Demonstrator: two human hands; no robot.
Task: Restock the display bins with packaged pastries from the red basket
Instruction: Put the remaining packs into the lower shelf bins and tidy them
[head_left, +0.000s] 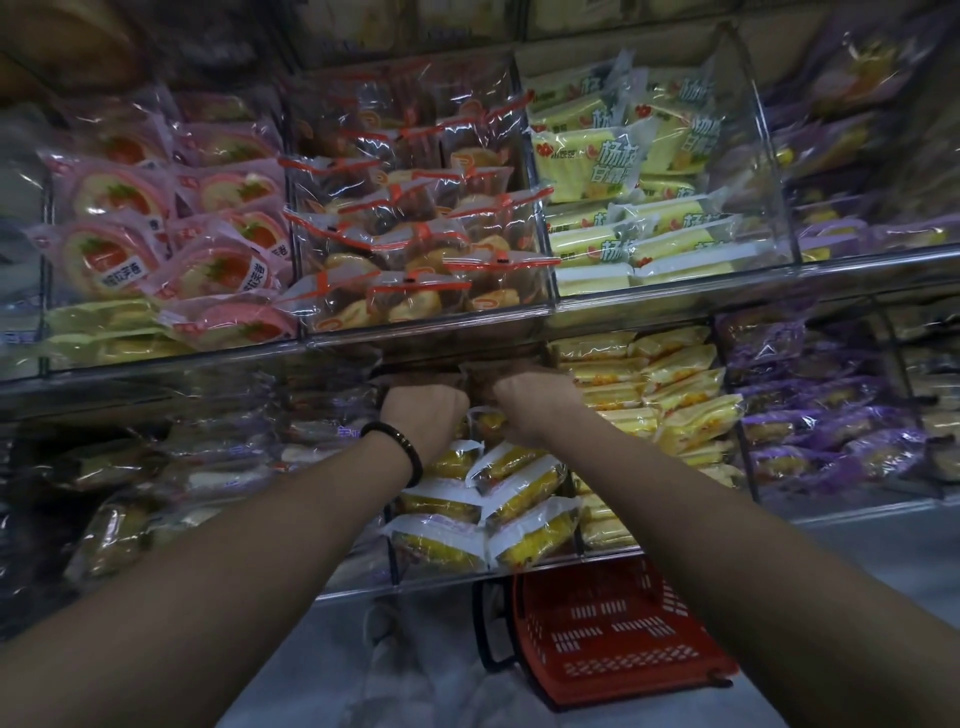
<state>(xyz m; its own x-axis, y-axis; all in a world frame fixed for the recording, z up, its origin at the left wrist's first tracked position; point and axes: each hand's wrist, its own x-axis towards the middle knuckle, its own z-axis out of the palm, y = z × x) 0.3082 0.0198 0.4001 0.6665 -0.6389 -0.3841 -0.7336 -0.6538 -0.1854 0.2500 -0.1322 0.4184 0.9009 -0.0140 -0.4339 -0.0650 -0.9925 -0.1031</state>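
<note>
Both arms reach into the lower middle display bin (441, 584). My left hand (423, 410), with a black bead bracelet on the wrist, and my right hand (530, 402) are deep at the back of the bin under the upper shelf; their fingers are hidden there. Yellow packaged pastries (519, 493) in clear-and-white wrappers lie stacked in this bin below the hands. The red basket (618, 634) stands on the floor below the bin, and its visible part holds nothing.
The upper shelf carries bins of pink strawberry rolls (156, 234), orange-sealed clear packs (415, 223) and yellow-green packs (623, 171). Yellow packs (670, 395) and purple packs (821, 426) fill lower bins on the right; dim packs (156, 478) lie on the left. Grey floor below.
</note>
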